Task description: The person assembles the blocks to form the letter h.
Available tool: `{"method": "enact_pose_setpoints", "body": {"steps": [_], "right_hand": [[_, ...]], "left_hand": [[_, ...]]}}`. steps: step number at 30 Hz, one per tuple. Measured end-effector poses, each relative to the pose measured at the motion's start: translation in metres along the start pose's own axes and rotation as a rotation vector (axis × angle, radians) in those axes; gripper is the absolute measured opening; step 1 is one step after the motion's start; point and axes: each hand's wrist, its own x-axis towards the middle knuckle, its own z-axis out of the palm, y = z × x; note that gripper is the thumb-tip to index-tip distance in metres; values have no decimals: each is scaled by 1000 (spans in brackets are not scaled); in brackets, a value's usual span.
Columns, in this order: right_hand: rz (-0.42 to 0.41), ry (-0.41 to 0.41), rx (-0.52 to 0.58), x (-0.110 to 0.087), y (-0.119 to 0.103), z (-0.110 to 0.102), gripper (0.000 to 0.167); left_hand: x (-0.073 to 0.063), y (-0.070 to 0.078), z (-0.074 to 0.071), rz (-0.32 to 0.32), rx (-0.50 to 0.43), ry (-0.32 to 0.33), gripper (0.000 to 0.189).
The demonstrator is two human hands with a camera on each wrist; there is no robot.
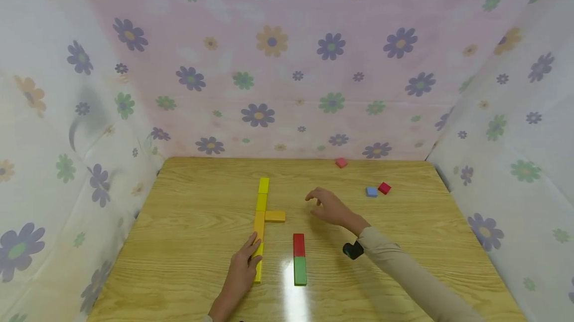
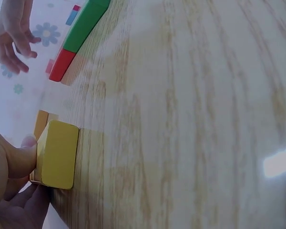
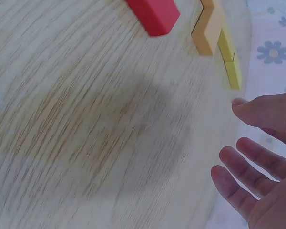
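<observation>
At the near end of a straight row of blocks, my left hand (image 1: 242, 268) pinches a yellow block (image 2: 60, 155) between thumb and fingers. Beyond it the row runs on with an orange block (image 1: 259, 222) and two yellow blocks (image 1: 261, 202). Another orange block (image 1: 275, 217) juts out sideways to the right from the row. My right hand (image 1: 331, 207) hovers over the table with nothing in it, its fingers loosely bent and spread. Nearer me, between the hands, a red block (image 1: 298, 245) and a green block (image 1: 300, 271) lie end to end.
Toward the back right of the wooden table (image 1: 188, 197) lie a small blue block (image 1: 371, 192), a red block (image 1: 384, 188) beside it and a pinkish-red block (image 1: 341, 163) near the back edge. Flowered cloth (image 1: 287, 87) stands behind the table and along both sides.
</observation>
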Motion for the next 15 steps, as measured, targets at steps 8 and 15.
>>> {"method": "enact_pose_setpoints", "body": {"steps": [8,15], "right_hand": [[-11,72,-13,-18,28,-15,29],[13,97,-5,-31,48,-30,33]], "left_hand": [[0,0,-1,10,-4,3,45],[0,1,0,9,-11,6,45]]}}
